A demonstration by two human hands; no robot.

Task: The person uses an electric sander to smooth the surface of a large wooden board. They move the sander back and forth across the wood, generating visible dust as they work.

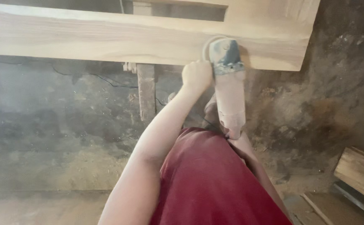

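- At the lower edge of the wooden frame (107, 39), a dust-coated grinder (228, 83) sits with its head against the wood.
- Left hand (196, 76): fist closed at the left side of the grinder head, just below the frame edge; what it clamps is hidden by the fist itself.
- Right hand (212, 111): mostly hidden behind the grinder body, near its rear end; cannot tell how it grips.
- Hands are apart, one near the front of the tool and one near the back.
- Grinder body runs down from the frame toward the person, tail end just above the red garment (215, 183).
- Frame: pale planks, lying across the top of the view, with an open slot near its upper edge.
- Below the frame: a wooden post (146, 91) standing on the dusty floor (44, 166).
- Lower right: wooden boards (359, 173) lying on the floor, well apart from the hands.
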